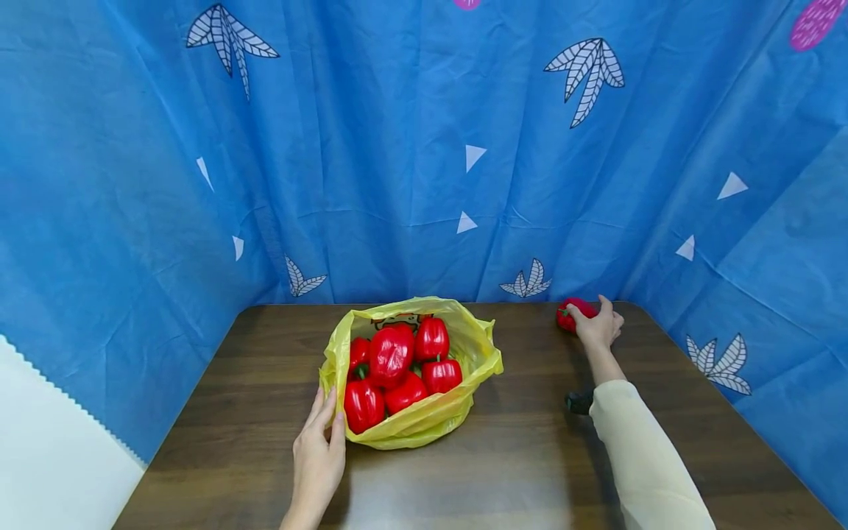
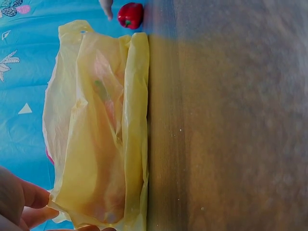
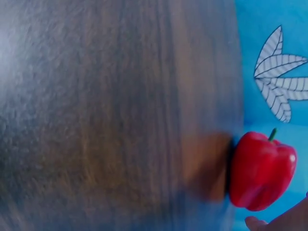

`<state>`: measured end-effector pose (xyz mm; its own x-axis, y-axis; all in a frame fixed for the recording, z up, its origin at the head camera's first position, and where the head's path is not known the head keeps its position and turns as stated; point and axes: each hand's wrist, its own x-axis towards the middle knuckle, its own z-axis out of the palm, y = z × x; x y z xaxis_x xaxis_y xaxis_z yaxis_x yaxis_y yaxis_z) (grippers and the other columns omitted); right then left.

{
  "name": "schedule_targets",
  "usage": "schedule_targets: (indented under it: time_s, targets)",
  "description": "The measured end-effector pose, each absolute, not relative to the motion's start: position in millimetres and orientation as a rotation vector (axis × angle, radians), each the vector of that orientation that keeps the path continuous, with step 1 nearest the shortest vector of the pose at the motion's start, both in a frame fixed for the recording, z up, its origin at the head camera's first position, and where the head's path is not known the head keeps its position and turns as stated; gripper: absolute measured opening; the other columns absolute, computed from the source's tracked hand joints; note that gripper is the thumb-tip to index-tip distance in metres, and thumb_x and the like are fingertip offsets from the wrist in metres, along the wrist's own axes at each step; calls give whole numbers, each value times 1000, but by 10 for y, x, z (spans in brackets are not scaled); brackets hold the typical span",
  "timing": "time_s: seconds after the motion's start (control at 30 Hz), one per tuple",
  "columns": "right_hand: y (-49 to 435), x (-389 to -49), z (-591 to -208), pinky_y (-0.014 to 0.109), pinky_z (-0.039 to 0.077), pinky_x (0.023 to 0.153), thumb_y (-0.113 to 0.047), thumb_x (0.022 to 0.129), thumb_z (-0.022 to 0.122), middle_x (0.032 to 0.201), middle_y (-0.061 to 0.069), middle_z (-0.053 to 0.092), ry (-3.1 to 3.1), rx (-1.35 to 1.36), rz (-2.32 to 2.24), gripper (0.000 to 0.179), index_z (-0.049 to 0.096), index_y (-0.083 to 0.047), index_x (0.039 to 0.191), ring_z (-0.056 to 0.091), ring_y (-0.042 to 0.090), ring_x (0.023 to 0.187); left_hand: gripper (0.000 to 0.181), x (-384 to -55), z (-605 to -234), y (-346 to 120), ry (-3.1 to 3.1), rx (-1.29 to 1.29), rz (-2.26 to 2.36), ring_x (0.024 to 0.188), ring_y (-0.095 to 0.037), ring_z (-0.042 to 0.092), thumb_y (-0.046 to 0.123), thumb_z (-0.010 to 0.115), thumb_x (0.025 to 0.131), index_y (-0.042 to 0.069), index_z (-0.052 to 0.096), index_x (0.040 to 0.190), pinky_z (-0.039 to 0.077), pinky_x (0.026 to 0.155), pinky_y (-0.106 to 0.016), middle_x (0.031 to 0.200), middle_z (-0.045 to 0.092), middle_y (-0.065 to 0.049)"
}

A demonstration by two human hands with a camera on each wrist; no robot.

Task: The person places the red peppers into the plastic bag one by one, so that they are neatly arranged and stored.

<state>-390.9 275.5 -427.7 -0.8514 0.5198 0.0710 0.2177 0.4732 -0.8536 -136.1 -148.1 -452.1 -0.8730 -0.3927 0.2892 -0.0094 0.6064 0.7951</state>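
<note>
A yellow plastic bag (image 1: 424,434) stands with its mouth wide, holding several red bell peppers (image 1: 391,355). At its left side, my left hand (image 1: 318,456) holds the edge between thumb and fingers; the left wrist view shows the fingers (image 2: 34,196) at a corner of the plastic. My right hand (image 1: 598,324) reaches to a single red bell pepper (image 3: 262,171) by the table's back edge. Thumb and forefinger are spread around this pepper, and a fingertip (image 3: 255,223) shows just short of it in the right wrist view. Its stem is green.
A blue patterned curtain (image 1: 411,147) hangs behind and on both sides of the brown wooden table (image 1: 218,442). A small dark object (image 1: 579,402) shows beside my right cuff, partly hidden by the sleeve. White material (image 1: 53,449) borders the curtain at the lower left.
</note>
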Motion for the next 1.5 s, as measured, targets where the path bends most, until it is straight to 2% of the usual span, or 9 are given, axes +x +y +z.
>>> schedule_targets:
  time_s: [0.1, 0.23, 0.4, 0.47, 0.73, 0.97, 1.23, 1.4, 1.5]
  targets:
    - [2801, -3927, -4325, 56, 29, 99, -39, 83, 57, 143, 19, 13, -2426, -642, 1319, 75, 16, -20, 143, 14, 37, 129, 44, -1358, -4527, -1470, -2404, 324, -1195, 123, -35, 38, 14, 53, 88, 10, 44, 131, 35, 94, -52, 140, 34, -12]
    - [2935, -4093, -4530, 57, 38, 89, -43, 81, 58, 141, 21, 15, -2457, -677, 1287, 79, 15, -21, 143, 17, 39, 128, 44, -1357, -4532, -1450, -2410, 319, -1202, 123, -34, 37, 14, 52, 88, 10, 44, 131, 33, 96, -53, 141, 33, -12]
    - [2941, -4107, -4557, 54, 46, 80, -40, 82, 58, 140, 22, 17, -2469, -709, 1317, 77, 15, -19, 142, 17, 39, 127, 44, -1361, -4528, -1433, -2409, 311, -1205, 123, -34, 38, 15, 53, 88, 10, 44, 131, 35, 95, -50, 141, 33, -12]
    - [2854, -3977, -4405, 53, 45, 81, -33, 83, 59, 139, 23, 19, -2460, -732, 1349, 74, 18, -15, 142, 17, 39, 127, 44, -1365, -4527, -1423, -2405, 308, -1206, 123, -33, 38, 14, 53, 88, 10, 44, 131, 36, 94, -50, 140, 34, -12]
    - [2863, -3938, -4397, 51, 37, 94, -31, 85, 56, 138, 20, 25, -2395, -748, 1351, 64, 26, -12, 138, 20, 34, 127, 45, -1391, -4512, -1404, -2389, 297, -1200, 122, -31, 39, 14, 55, 87, 11, 45, 131, 35, 95, -49, 140, 35, -11]
    - [2888, -3958, -4423, 50, 45, 84, -31, 81, 62, 137, 17, 28, -2363, -726, 1372, 66, 30, -12, 136, 20, 32, 127, 45, -1386, -4495, -1419, -2403, 303, -1196, 124, -31, 38, 14, 53, 87, 11, 43, 132, 33, 97, -51, 141, 34, -11]
    - [3118, -4185, -4720, 52, 37, 93, -40, 77, 64, 137, 19, 27, -2426, -661, 1302, 71, 31, -17, 136, 19, 35, 127, 44, -1366, -4494, -1424, -2381, 309, -1184, 121, -33, 40, 13, 55, 87, 11, 46, 130, 37, 94, -50, 139, 36, -12]
    - [3002, -4075, -4601, 54, 37, 92, -36, 78, 64, 138, 20, 25, -2426, -605, 1320, 70, 31, -16, 136, 18, 36, 127, 43, -1351, -4493, -1442, -2382, 314, -1190, 120, -33, 41, 14, 53, 87, 11, 46, 130, 41, 91, -48, 139, 36, -12]
    - [2892, -3994, -4486, 56, 44, 79, -30, 78, 66, 137, 19, 25, -2426, -561, 1330, 69, 32, -15, 136, 19, 36, 127, 44, -1348, -4498, -1461, -2399, 316, -1193, 121, -33, 40, 14, 52, 88, 10, 45, 131, 41, 91, -48, 140, 34, -12]
